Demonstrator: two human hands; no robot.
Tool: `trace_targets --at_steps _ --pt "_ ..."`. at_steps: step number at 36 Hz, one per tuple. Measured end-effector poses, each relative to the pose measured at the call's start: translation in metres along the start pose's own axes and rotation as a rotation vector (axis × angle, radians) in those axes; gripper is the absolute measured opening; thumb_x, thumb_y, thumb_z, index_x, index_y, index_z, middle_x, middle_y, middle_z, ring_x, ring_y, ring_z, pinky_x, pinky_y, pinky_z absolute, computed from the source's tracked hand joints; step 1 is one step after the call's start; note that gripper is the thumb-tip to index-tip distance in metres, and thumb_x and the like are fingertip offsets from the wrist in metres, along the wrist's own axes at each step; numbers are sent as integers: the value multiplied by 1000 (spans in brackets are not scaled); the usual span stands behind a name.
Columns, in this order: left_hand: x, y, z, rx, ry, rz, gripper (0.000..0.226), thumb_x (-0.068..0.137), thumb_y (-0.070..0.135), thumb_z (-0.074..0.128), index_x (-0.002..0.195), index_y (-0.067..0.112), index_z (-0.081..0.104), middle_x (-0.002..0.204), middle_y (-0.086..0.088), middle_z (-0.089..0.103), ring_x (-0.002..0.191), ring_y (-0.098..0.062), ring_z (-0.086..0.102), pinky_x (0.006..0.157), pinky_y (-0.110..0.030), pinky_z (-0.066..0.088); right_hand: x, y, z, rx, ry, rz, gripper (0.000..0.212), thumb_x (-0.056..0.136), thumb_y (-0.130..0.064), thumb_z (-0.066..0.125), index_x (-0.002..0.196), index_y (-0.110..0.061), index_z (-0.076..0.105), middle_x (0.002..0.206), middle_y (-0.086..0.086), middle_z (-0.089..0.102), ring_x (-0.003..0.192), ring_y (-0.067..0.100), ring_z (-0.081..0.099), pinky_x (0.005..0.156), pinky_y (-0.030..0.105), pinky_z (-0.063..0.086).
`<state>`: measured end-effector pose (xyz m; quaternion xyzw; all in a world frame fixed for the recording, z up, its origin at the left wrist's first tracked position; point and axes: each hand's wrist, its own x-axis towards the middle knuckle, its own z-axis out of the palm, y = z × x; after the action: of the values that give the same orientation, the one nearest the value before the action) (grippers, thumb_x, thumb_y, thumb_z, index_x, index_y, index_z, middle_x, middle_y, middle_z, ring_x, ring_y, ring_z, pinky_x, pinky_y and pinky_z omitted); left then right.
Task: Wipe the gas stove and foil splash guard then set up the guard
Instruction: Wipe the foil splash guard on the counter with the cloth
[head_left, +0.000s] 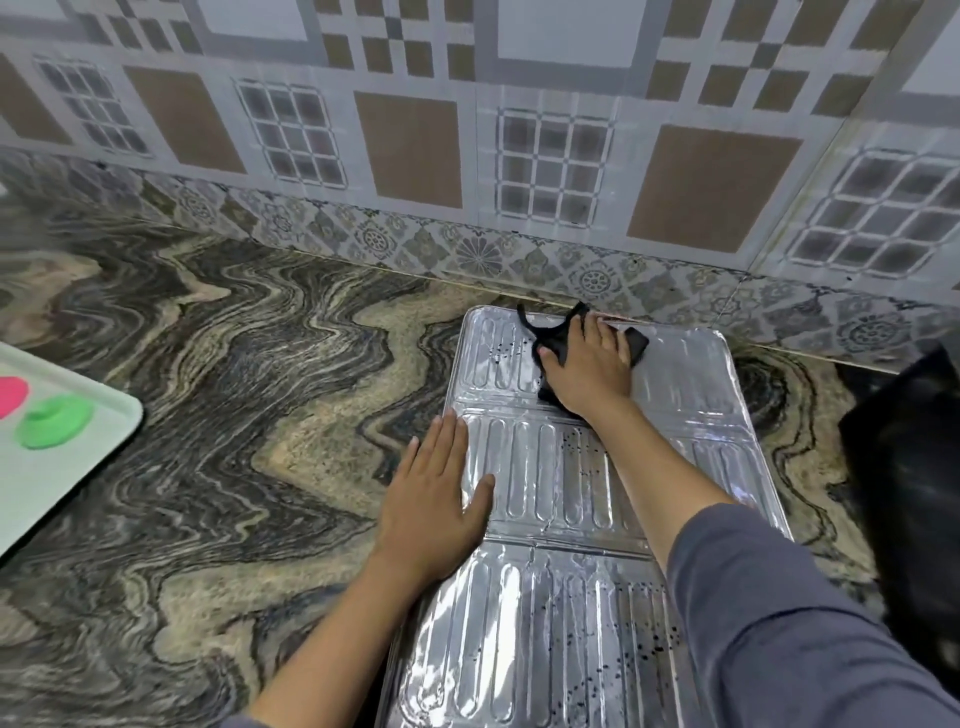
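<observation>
The silver foil splash guard lies flat and unfolded on the marbled countertop, reaching from the tiled wall toward me. Dark specks dot its panels. My right hand presses a black cloth onto the far panel, near the wall. My left hand lies flat, fingers apart, on the guard's left edge at the middle panel, half on the counter. At the right edge a black shape, perhaps the gas stove, is only partly in view.
The swirled granite countertop spreads to the left. A pale green tray with a pink and a green lid-like piece sits at the far left edge. The patterned tile wall runs along the back.
</observation>
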<state>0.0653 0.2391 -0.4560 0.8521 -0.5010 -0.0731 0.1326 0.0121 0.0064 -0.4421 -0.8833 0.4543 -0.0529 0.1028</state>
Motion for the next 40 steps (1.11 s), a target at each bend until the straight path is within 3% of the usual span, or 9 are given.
trace_targets --at_steps 10,16,19,23,40 --pt "2 1 2 3 2 -12 78 81 58 -3 148 18 -8 156 4 -15 141 -5 -19 115 -26 -13 2 -48 9 -43 -89 -345 65 97 -46 28 148 -11 13 158 8 7 146 20 8 117 36 -1" --pt "2 2 5 -4 15 -35 79 81 58 -3 148 17 -9 156 4 -17 142 -6 -19 116 -27 -13 -3 -30 0 -79 -158 -687 59 97 -44 32 149 -19 16 158 0 13 145 14 10 117 33 -1" --pt "2 1 6 6 18 -38 79 81 58 -2 148 17 -9 156 5 -18 142 -6 -19 116 -28 -12 -6 -11 -7 -94 -175 -743 57 97 -44 33 148 -23 19 157 -5 16 145 11 13 118 33 1" --pt "2 0 8 11 20 -40 77 84 58 1 148 17 -10 156 4 -18 142 -6 -19 115 -28 -12 -14 13 -14 -78 -143 -624 57 96 -47 34 147 -24 22 156 -5 19 144 11 14 118 33 3" --pt "3 2 6 1 12 -42 75 88 55 11 149 15 -3 158 1 -9 145 -10 -9 120 -30 -4 -91 73 -15 10 105 352 60 95 -42 33 146 -11 23 157 6 18 145 22 11 118 40 2"
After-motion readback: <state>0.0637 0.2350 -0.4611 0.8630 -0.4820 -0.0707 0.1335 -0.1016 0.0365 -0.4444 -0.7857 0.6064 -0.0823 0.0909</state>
